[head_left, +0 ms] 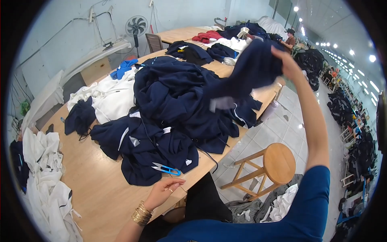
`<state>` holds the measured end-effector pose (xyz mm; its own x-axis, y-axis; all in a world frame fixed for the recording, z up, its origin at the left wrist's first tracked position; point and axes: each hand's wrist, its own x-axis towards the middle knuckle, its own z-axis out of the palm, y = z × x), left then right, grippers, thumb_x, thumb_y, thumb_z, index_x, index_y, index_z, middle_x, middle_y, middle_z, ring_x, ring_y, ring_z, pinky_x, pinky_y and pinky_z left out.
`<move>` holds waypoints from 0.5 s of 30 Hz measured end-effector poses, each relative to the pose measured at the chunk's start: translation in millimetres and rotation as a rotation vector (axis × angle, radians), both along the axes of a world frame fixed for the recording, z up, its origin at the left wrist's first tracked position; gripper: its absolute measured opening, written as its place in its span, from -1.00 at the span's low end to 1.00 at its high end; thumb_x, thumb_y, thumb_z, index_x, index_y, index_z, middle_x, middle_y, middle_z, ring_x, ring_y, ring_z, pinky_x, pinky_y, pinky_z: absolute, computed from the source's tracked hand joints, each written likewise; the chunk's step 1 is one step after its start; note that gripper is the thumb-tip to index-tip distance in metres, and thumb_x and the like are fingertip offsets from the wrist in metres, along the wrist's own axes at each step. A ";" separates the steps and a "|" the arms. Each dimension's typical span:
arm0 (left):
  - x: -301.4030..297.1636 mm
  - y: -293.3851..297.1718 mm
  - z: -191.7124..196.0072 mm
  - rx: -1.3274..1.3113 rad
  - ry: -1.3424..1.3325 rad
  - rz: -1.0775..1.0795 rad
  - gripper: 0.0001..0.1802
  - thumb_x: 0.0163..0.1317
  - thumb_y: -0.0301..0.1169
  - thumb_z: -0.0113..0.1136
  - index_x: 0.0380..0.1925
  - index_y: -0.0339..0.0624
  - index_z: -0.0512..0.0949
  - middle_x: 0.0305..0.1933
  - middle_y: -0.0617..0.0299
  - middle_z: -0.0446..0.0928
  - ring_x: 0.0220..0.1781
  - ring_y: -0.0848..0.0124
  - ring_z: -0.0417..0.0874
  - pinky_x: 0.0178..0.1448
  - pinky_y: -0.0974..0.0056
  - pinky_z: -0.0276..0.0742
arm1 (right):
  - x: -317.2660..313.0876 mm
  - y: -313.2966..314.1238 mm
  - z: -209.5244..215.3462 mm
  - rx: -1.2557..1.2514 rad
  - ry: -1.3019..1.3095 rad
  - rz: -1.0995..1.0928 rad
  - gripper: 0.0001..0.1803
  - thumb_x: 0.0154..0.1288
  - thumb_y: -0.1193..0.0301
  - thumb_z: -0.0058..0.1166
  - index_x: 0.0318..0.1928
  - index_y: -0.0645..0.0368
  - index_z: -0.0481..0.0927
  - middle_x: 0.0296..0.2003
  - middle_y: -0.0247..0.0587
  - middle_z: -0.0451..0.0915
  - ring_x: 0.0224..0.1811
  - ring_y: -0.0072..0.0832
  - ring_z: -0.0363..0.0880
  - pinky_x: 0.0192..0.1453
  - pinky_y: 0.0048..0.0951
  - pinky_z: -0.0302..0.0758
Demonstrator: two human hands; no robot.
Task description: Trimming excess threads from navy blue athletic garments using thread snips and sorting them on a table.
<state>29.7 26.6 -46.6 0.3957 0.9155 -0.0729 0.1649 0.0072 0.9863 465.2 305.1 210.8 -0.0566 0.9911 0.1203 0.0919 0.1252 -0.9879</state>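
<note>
My right hand is raised at the right, closed on a navy garment that hangs in the air, blurred by motion. A pale patch shows at its lower end. My left hand, with gold bracelets and a ring, is at the near table edge, fingers loosely extended and apart. Just beyond its fingertips is a pair of blue-handled thread snips, blades spread, over a navy garment with white labels. Whether the fingers touch the snips is unclear. Behind lies a large heap of navy garments.
White garments lie left of the heap, with more white cloth at the table's left. A wooden stool stands right of the table. Cloth lies on the floor near me. A person stands far back.
</note>
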 end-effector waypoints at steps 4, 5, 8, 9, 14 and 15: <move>17.9 2.2 5.7 0.033 -0.013 -0.043 -0.74 0.29 -0.41 0.01 -0.07 -0.23 0.53 -0.10 0.19 0.57 -0.06 0.45 0.57 0.03 0.38 0.44 | 56.0 73.7 34.4 0.007 -0.810 -0.518 -0.27 0.03 -0.14 0.12 -0.10 0.32 0.53 -0.26 -0.09 0.61 -0.20 -0.36 0.58 -0.07 -0.10 0.41; 22.1 2.3 4.2 0.044 -0.005 -0.080 -0.74 0.29 -0.41 0.01 -0.07 -0.24 0.53 -0.09 0.18 0.57 -0.07 0.44 0.57 0.03 0.38 0.44 | 80.9 87.5 30.1 0.003 -0.956 -0.483 -0.34 0.04 -0.12 0.12 -0.18 0.31 0.58 -0.37 -0.12 0.64 -0.36 -0.37 0.63 -0.24 -0.11 0.51; 9.2 -19.1 -8.9 0.019 0.083 -0.009 -0.73 0.27 -0.39 0.04 -0.07 -0.24 0.52 -0.11 0.16 0.57 -0.07 0.41 0.58 0.02 0.36 0.45 | 26.1 81.9 -43.5 -0.069 -0.971 -0.315 -0.47 0.07 -0.05 0.11 -0.31 0.23 0.63 -0.53 -0.19 0.63 -0.54 -0.39 0.63 -0.50 -0.29 0.50; 8.1 -23.4 -12.0 0.015 0.131 0.011 -0.72 0.27 -0.37 0.05 -0.06 -0.23 0.52 -0.11 0.16 0.57 -0.07 0.41 0.58 0.02 0.36 0.45 | 25.7 75.4 -67.5 -0.107 -0.937 -0.223 -0.50 0.08 -0.04 0.11 -0.30 0.20 0.63 -0.51 -0.20 0.63 -0.51 -0.41 0.64 -0.50 -0.32 0.49; -16.2 -54.1 -32.5 -0.109 0.074 0.198 -0.77 0.19 -0.38 0.15 -0.19 -0.26 0.53 -0.25 0.18 0.58 -0.19 0.48 0.59 -0.08 0.39 0.48 | -59.1 -26.3 -183.3 0.038 -1.005 0.104 -0.65 0.15 0.10 0.09 -0.30 0.14 0.66 -0.41 -0.18 0.65 -0.39 -0.35 0.62 -0.26 -0.37 0.53; -18.1 -55.5 -37.6 -0.130 0.065 0.248 -0.80 0.17 -0.39 0.19 -0.26 -0.27 0.53 -0.30 0.19 0.58 -0.23 0.51 0.59 -0.14 0.41 0.48 | -63.2 -43.5 -209.6 0.113 -1.021 0.081 -0.66 0.14 0.12 0.10 -0.30 0.15 0.65 -0.42 -0.12 0.64 -0.38 -0.29 0.62 -0.24 -0.33 0.53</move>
<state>11.6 -28.9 -84.3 0.1518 0.9650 -0.2140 0.2049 0.1811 0.9619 402.0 261.6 1.2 -0.2504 0.9656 0.0701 0.8679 0.2560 -0.4256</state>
